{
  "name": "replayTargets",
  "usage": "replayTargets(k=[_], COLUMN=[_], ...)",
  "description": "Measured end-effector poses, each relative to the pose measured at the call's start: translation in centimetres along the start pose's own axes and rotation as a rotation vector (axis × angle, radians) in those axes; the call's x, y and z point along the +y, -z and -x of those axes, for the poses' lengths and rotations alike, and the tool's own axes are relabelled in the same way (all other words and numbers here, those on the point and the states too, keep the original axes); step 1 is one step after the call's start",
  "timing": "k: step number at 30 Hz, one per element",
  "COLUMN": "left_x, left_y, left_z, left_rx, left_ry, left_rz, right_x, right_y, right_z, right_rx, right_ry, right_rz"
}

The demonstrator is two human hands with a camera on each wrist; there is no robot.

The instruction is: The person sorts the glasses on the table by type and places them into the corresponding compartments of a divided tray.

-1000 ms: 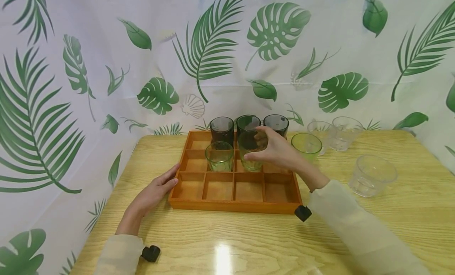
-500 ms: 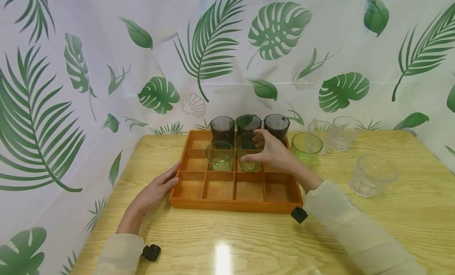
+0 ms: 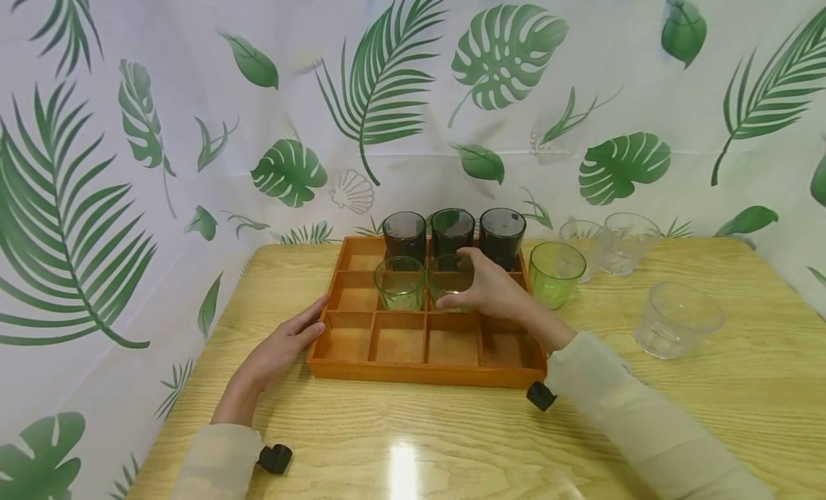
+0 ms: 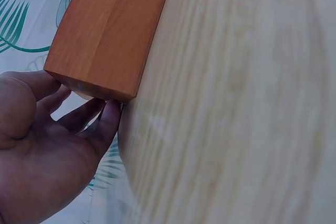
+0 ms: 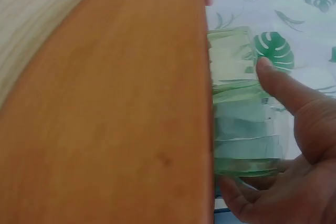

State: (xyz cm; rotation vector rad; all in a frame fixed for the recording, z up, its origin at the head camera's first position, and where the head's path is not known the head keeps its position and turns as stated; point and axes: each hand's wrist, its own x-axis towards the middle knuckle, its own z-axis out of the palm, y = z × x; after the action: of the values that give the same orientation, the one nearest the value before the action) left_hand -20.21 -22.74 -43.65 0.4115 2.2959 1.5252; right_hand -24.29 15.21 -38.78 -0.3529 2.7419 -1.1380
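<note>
A wooden divided tray (image 3: 426, 374) lies on the table. My left hand (image 3: 284, 349) rests at its left side, fingers against the corner; in the left wrist view the fingertips (image 4: 110, 116) touch the tray's lower edge. My right hand (image 3: 493, 288) holds a pale green glass (image 3: 445, 276) between thumb and fingers, low in a middle-row compartment. The right wrist view shows the glass (image 5: 247, 135) partly hidden behind the tray wall. Another green glass (image 3: 400, 285) stands in the compartment to its left. Three dark glasses (image 3: 404, 234) stand in the back row.
A yellow-green glass (image 3: 556, 274) stands just right of the tray. Farther right are clear glasses: one nearer (image 3: 674, 324) and two at the back (image 3: 622, 245). A leaf-patterned cloth (image 3: 413, 91) hangs behind the wooden table (image 3: 348, 442).
My right hand has moved down and slightly left, lowering the green glass into the middle-row compartment. My left hand has stayed at the tray's side.
</note>
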Motion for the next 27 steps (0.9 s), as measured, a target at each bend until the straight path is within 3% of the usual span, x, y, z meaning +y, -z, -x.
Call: replayTargets(k=[12,19,27], left_x=[-0.3,-0.2,-0.1], left_y=[0.1,0.0,0.1], left_z=[0.0,0.0,-0.2], left_rx=[0.006,0.005,0.01], left_ry=[0.004,0.007,0.004], left_rz=[0.003,0.002,-0.005], right_x=[0.0,0.5,1.4], right_y=[-0.3,0.2,1.4], right_z=[0.2,1.4,3.5], right_rx=[-0.036,0.076,0.179], right_ry=[-0.028,0.03,0.133], right_rz=[0.012,-0.027,-0.194])
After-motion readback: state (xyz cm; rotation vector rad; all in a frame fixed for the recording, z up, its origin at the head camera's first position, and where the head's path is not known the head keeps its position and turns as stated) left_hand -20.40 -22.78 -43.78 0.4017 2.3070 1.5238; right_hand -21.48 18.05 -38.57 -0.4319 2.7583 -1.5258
